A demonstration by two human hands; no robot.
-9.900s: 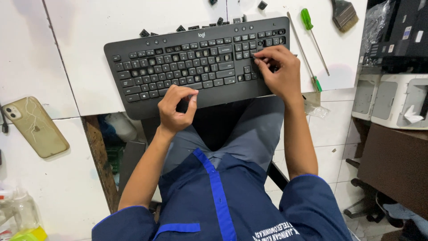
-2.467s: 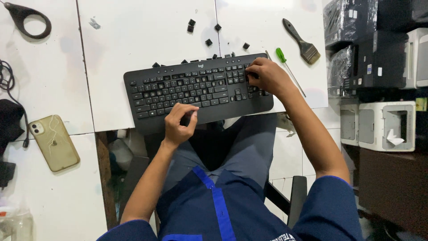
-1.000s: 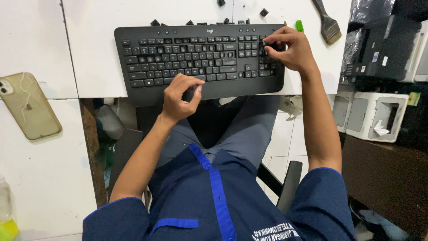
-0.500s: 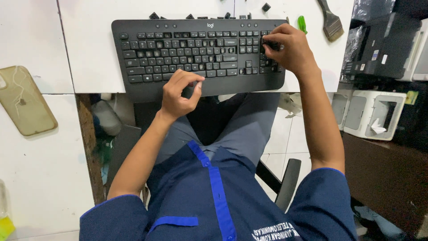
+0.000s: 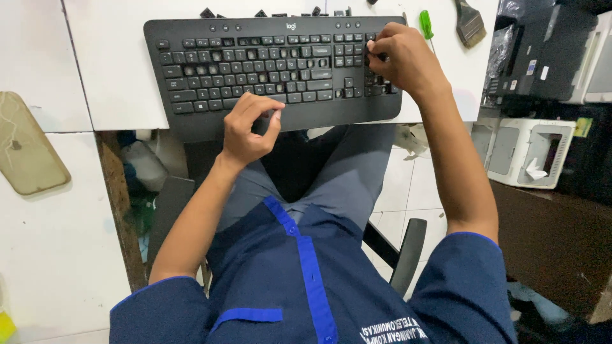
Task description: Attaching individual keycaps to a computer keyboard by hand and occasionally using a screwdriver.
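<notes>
A white worktop (image 5: 108,76) carries a black keyboard (image 5: 274,70) whose near edge overhangs the seated person's lap, with a gap showing clutter below and pale floor tiles beyond the knees. Loose black keycaps (image 5: 207,13) lie along the far edge of the keyboard, a green-handled screwdriver (image 5: 425,24) and a brush (image 5: 470,24) rest to its right, and a tan phone (image 5: 29,150) lies face down at the left. Grey and black machines (image 5: 529,150) crowd the floor on the right. The left hand (image 5: 248,127) sits at the keyboard's front edge, fingers curled together — whether it pinches anything I cannot tell. The right hand (image 5: 401,57) presses on the number pad, fingertips bunched on a key there. Against half a second ago the view has tipped slightly, so the keyboard sits a little higher in frame, while both hands keep their places.
</notes>
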